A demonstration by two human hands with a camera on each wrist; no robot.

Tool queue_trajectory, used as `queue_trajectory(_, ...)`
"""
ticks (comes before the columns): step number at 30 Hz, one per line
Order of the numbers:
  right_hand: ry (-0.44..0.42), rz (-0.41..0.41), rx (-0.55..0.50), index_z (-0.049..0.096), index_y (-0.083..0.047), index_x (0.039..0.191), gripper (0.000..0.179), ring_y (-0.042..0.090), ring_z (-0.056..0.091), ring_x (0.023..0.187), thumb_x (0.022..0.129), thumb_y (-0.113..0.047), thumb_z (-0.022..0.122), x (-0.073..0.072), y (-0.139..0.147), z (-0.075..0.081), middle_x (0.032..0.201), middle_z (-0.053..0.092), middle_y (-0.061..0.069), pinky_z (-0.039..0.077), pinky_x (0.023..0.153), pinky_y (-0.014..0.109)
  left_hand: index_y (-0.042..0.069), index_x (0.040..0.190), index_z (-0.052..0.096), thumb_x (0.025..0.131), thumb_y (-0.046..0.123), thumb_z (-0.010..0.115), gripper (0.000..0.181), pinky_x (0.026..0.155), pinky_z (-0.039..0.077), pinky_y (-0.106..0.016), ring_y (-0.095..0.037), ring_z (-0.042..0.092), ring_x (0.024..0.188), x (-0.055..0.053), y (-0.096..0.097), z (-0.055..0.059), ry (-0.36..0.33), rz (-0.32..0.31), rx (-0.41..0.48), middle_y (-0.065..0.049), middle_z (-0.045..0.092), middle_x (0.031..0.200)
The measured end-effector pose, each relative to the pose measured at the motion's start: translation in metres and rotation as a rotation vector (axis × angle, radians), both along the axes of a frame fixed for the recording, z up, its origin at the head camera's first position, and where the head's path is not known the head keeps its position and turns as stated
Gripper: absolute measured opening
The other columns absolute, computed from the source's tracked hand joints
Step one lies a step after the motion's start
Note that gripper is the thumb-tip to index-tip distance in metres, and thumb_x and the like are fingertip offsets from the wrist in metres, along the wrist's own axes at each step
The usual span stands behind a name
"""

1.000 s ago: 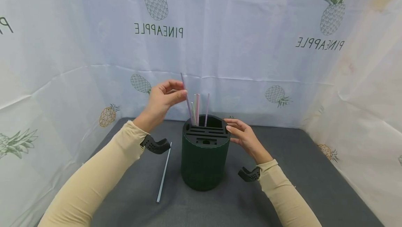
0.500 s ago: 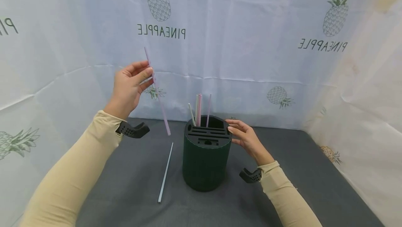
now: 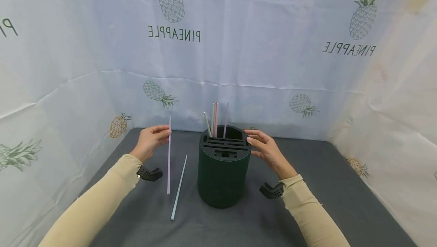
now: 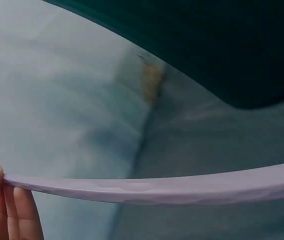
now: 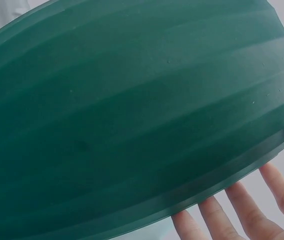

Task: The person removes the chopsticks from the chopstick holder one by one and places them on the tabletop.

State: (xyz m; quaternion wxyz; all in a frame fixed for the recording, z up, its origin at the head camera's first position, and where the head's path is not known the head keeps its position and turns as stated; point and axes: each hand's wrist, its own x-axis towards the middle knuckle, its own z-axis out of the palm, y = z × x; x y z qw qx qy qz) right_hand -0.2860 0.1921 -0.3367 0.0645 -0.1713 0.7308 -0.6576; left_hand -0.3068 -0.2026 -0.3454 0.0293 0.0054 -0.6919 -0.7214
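- On the dark table (image 3: pixel 327 175), the green holder (image 3: pixel 222 178) is set upright between the two hands, where it can presumably be reached from either side.
- By the left hand (image 3: pixel 150 142), the lilac straw (image 3: pixel 168 163) is pinched near its upper end between thumb and fingers. It is held nearly upright, left of the holder and apart from it; a pinch is probably enough for so thin and light a thing. Whether its lower end is touching the table cannot be told.
- By the right hand (image 3: pixel 268 148), nothing is pinched: its fingers are spread and laid against the holder's side near the rim, with the thumb at the edge. The holder is likely steadied this way, though the pressure applied cannot be told.
- Between the lilac straw and the holder, the pale blue straw (image 3: pixel 179 188) is laid flat on the table, slightly aslant and touched by neither hand.
- In the holder's rear compartment, a pink straw (image 3: pixel 216 120), a purple straw (image 3: pixel 226 120) and paler ones are stood; their lower ends are hidden. They are seemingly propped by its walls, and the short pale green straw (image 3: pixel 207 125) is tilted left.
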Motion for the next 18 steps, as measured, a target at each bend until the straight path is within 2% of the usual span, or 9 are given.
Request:
queue_trajectory(3, 0.003, 0.002, -0.001, 0.044, -0.011, 0.143, 0.049, 0.029, 0.036, 0.137, 0.098, -0.027, 0.058, 0.0, 0.001, 0.0, 0.148, 0.039, 0.01, 0.043, 0.104, 0.054, -0.007, 0.135, 0.051, 0.094, 0.01, 0.063, 0.045, 0.087, 0.057, -0.028, -0.001, 0.065, 0.082, -0.002, 0.0, -0.025, -0.052, 0.003, -0.093, -0.001, 0.067, 0.101)
queue_trajectory(7, 0.008, 0.006, -0.002, 0.044, -0.01, 0.143, 0.049, 0.029, 0.036, 0.137, 0.098, -0.026, 0.057, -0.001, 0.0, -0.001, 0.148, 0.039, 0.01, 0.043, 0.104, 0.053, -0.008, 0.134, 0.052, 0.094, 0.009, 0.064, 0.045, 0.09, 0.056, -0.034, -0.008, 0.067, 0.09, -0.004, 0.0, -0.05, -0.093, 0.02, -0.168, -0.011, 0.067, 0.112)
queue_trajectory(12, 0.012, 0.003, -0.001, 0.044, -0.01, 0.143, 0.049, 0.029, 0.036, 0.137, 0.098, -0.026, 0.057, -0.001, 0.0, -0.002, 0.147, 0.039, 0.01, 0.043, 0.104, 0.054, -0.01, 0.13, 0.054, 0.092, 0.006, 0.065, 0.042, 0.083, 0.058, -0.031, -0.019, 0.068, 0.097, -0.006, 0.002, -0.07, -0.127, 0.029, -0.182, -0.013, 0.069, 0.109)
queue_trajectory(18, 0.011, 0.0, 0.0, 0.044, -0.011, 0.143, 0.049, 0.029, 0.036, 0.137, 0.098, -0.026, 0.058, -0.001, 0.0, -0.002, 0.147, 0.039, 0.01, 0.042, 0.105, 0.055, -0.013, 0.121, 0.059, 0.09, 0.002, 0.067, 0.036, 0.072, 0.06, -0.027, -0.009, 0.067, 0.079, -0.008, 0.005, -0.089, -0.174, 0.028, -0.198, -0.009, 0.071, 0.097)
